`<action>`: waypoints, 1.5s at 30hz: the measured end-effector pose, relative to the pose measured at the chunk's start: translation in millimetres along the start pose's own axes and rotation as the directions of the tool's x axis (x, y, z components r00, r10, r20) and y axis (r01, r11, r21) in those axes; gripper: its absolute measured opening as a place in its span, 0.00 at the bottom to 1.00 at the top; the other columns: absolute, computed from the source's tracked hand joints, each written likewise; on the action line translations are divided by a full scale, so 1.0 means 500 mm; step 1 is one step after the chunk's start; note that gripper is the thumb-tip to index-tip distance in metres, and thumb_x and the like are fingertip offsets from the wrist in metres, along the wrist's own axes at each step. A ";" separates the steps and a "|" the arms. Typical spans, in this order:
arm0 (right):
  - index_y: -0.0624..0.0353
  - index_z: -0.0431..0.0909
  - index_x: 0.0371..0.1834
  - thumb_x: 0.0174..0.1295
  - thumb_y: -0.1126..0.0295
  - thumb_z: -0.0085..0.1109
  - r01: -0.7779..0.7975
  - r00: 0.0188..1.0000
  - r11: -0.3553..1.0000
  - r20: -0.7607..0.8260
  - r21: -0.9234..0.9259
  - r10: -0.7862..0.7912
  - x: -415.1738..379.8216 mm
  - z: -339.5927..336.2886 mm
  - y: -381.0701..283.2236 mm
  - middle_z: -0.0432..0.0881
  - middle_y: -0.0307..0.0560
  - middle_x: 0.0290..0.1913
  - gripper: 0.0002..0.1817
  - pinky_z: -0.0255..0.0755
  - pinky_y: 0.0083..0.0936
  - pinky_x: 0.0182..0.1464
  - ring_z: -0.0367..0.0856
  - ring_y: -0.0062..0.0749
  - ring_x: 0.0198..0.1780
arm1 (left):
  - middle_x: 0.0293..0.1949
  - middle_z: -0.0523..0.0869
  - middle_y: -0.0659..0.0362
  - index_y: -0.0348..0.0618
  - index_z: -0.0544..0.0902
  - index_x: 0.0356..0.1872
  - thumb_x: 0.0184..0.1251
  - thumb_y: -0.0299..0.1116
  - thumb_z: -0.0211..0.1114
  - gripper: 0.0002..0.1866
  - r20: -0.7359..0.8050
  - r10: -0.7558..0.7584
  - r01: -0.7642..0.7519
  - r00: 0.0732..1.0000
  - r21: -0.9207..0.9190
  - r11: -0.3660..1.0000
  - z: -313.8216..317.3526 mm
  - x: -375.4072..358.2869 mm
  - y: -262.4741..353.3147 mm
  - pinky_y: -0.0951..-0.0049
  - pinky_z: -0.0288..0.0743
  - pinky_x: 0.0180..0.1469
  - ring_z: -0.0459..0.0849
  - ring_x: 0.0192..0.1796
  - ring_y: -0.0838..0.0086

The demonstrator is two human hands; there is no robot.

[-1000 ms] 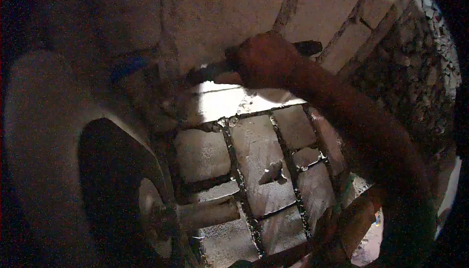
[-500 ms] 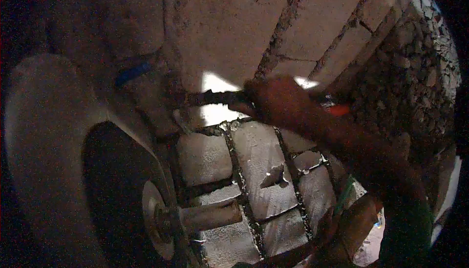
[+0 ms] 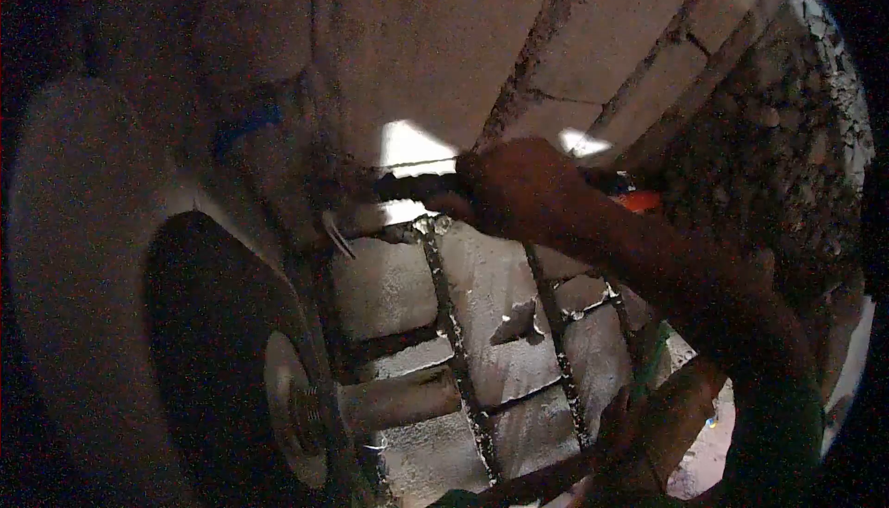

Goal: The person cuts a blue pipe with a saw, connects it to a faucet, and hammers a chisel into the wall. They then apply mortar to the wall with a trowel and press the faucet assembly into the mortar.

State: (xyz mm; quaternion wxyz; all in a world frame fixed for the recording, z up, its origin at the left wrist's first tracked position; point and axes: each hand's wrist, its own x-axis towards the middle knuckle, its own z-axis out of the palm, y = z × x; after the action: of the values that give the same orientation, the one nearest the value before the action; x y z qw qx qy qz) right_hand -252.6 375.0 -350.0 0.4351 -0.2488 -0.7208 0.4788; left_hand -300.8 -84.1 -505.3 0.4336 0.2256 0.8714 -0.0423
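Observation:
My right hand point(image 3: 519, 184) reaches in from the right, its fingers wrapped around a dark ribbed handle point(image 3: 417, 186). The handle's other end runs into the shadow beside a blue part point(image 3: 248, 130) on the left. Below that is a large pale round rim point(image 3: 79, 258) with a dark inner face, a round hub point(image 3: 294, 406) and a short metal tube point(image 3: 403, 399) sticking out. At the bottom, a dark forearm leads to what seems to be my left hand point(image 3: 619, 426). Its fingers are lost in shadow, close to a bare limb point(image 3: 690, 406).
Brick paving point(image 3: 500, 332) with chipped joints lies beneath the tube. A block wall point(image 3: 435, 54) stands along the top. Broken stones point(image 3: 769, 128) are heaped at the right, with a small red object point(image 3: 639, 200) near my forearm. Bright light falls on patches behind the handle.
My right hand stays on the handle and has barely moved. The round rim and hub have shifted slightly left in view. The lower limbs look almost the same.

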 end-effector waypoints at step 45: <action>0.59 0.83 0.34 0.64 0.39 0.55 0.116 0.993 0.992 -0.028 0.040 -0.114 -0.026 -0.020 -0.035 0.84 0.55 0.26 0.30 0.79 0.47 0.35 0.85 0.55 0.30 | 0.49 0.84 0.46 0.42 0.75 0.57 0.76 0.48 0.53 0.22 -0.236 0.172 -0.154 0.956 0.092 0.984 -0.005 0.013 0.000 0.57 0.74 0.54 0.84 0.50 0.53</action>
State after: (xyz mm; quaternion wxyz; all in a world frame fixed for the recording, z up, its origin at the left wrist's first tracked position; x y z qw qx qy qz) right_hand -236.4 362.5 -337.5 0.4762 -0.2037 -0.7181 0.4648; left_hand -305.8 -81.1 -508.7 0.3170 0.3159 0.8942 -0.0099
